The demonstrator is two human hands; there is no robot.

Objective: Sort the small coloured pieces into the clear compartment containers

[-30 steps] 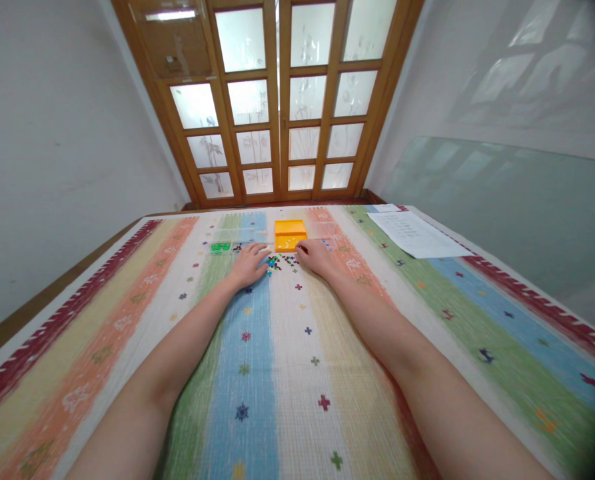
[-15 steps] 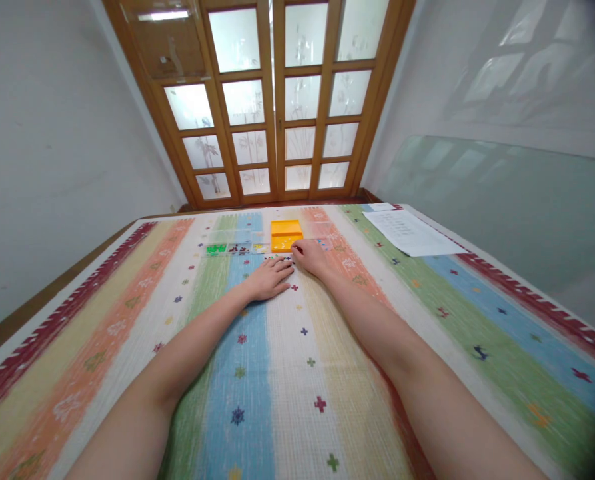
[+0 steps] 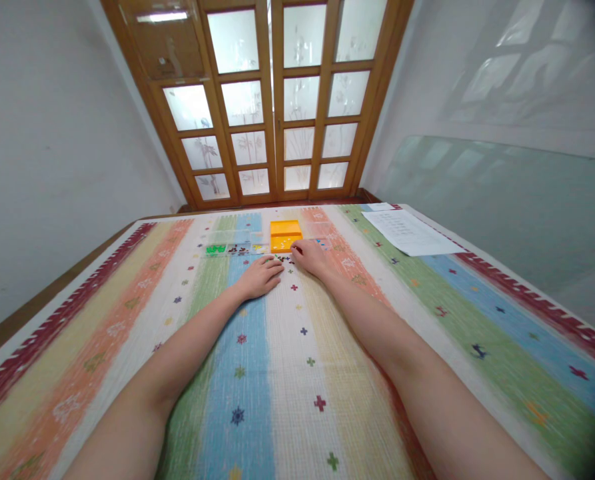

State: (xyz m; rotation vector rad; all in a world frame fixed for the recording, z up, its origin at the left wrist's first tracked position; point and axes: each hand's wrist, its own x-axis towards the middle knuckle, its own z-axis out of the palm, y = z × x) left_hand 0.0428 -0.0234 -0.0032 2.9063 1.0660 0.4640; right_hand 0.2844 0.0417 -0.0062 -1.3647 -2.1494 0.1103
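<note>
My left hand (image 3: 260,275) lies flat on the striped cloth (image 3: 277,373), fingers stretched out, covering part of a small pile of tiny coloured pieces (image 3: 286,258). My right hand (image 3: 311,257) rests just to its right with the fingers curled and pinched at the pile's edge; what they hold is too small to make out. An orange tray (image 3: 285,235) sits just beyond both hands. Left of it lies a clear divided box (image 3: 232,248) with green and dark pieces in separate compartments.
A white printed sheet (image 3: 408,231) lies on the cloth at the far right. Wooden doors with frosted glass panes (image 3: 272,100) stand behind the table. A glass panel (image 3: 502,200) leans along the right wall. A wooden table edge shows at the left.
My left hand slid right over the pile of small pieces, hiding most of it. My right hand stayed near the orange tray. The view shifted slightly.
</note>
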